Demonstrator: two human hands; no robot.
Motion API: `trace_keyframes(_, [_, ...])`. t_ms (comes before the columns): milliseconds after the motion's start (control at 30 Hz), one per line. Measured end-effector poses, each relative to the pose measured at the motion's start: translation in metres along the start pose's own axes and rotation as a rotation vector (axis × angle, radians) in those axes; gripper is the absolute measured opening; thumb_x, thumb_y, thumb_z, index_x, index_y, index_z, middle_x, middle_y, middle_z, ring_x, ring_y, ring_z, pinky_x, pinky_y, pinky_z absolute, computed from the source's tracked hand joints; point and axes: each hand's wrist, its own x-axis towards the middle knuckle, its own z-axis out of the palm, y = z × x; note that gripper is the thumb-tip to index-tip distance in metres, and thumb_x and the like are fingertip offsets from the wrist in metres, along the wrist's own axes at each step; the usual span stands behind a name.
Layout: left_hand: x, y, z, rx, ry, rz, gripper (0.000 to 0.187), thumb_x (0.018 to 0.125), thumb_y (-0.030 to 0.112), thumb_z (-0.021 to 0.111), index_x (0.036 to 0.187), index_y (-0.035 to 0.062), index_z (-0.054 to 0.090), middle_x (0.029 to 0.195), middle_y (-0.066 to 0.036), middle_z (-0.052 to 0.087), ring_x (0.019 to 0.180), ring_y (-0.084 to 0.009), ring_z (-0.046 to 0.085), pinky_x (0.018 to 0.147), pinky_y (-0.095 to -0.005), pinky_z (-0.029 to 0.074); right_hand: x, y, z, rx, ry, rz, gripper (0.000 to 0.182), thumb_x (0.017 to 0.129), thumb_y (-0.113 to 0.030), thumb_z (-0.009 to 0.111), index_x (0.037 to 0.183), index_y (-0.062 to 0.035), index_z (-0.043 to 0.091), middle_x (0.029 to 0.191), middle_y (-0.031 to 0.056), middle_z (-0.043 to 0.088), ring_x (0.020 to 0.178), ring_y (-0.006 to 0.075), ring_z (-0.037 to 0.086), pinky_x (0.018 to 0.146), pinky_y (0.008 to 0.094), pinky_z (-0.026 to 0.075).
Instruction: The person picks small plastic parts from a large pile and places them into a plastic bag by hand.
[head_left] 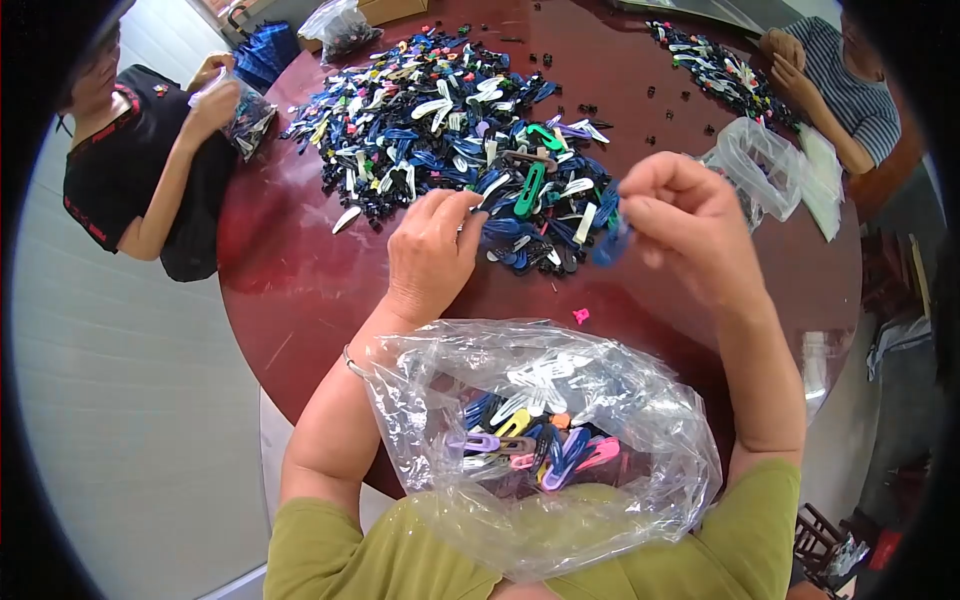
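Note:
My right hand (690,225) is raised over the right edge of the pile, closed in a pinch on blue hair clips (608,240), which are blurred. My left hand (432,250) reaches to the near edge of the hair clip pile (430,130), thumb and fingers drawn together; what they hold is hidden among the clips. Green snap clips (529,190) lie between the hands. In front of my body an open clear plastic bag (420,440) holds several loose clips in white, blue, yellow, purple and pink. A small pink claw clip (580,316) lies alone on the table.
Across the round red table (290,330), a person in black (130,180) holds a filled bag at left. At right, a person in a striped shirt (845,85) handles a second pile (715,70). Plastic bags (765,165) lie near that pile; small black clips are scattered between.

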Motion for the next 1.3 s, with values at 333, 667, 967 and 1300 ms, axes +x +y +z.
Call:
trace_keyframes(333, [-0.013,0.003,0.008,-0.034,-0.214,-0.014,0.031,0.088,0.012,0.062,0.117,0.0005,0.062,0.128,-0.025,0.055,0.124,-0.0407,0.049,0.103,-0.0422,0.04,-0.004,0.0,0.014,-0.784,0.024,-0.192,0.014,0.078,-0.01,0.072,0.088,-0.0004,0.07,0.079,0.0071,0.067,0.065,0.0111,0.06,0.058,0.0254,0.047])
trace_keyframes(667, [-0.013,0.01,0.007,-0.129,-0.253,0.076,0.032,0.085,0.007,0.065,0.115,-0.0004,0.061,0.131,-0.024,0.053,0.126,-0.039,0.048,0.103,-0.0413,0.041,0.02,0.069,-0.021,-1.099,0.077,-0.35,0.034,0.079,-0.015,0.071,0.111,-0.0063,0.063,0.109,0.0108,0.058,0.077,0.0265,0.064,0.072,0.0376,0.052])
trace_keyframes(967, [-0.012,0.012,0.006,-0.148,-0.23,0.107,0.025,0.08,0.005,0.068,0.105,0.0005,0.065,0.125,-0.02,0.059,0.119,-0.0352,0.055,0.098,-0.0395,0.047,0.019,0.071,-0.013,-1.234,-0.007,-0.42,0.034,0.078,-0.016,0.072,0.109,-0.0072,0.061,0.11,0.0091,0.058,0.09,0.0278,0.063,0.073,0.0389,0.053])
trace_keyframes(1300, [-0.008,0.019,0.001,-0.155,-0.241,0.295,0.019,0.078,0.0,0.067,0.098,0.0003,0.068,0.115,-0.017,0.065,0.113,-0.0325,0.06,0.095,-0.0381,0.049,0.016,0.063,-0.004,-1.198,0.053,-0.473,0.027,0.078,-0.018,0.073,0.101,-0.0077,0.064,0.1,0.0077,0.058,0.078,0.025,0.063,0.068,0.0359,0.052])
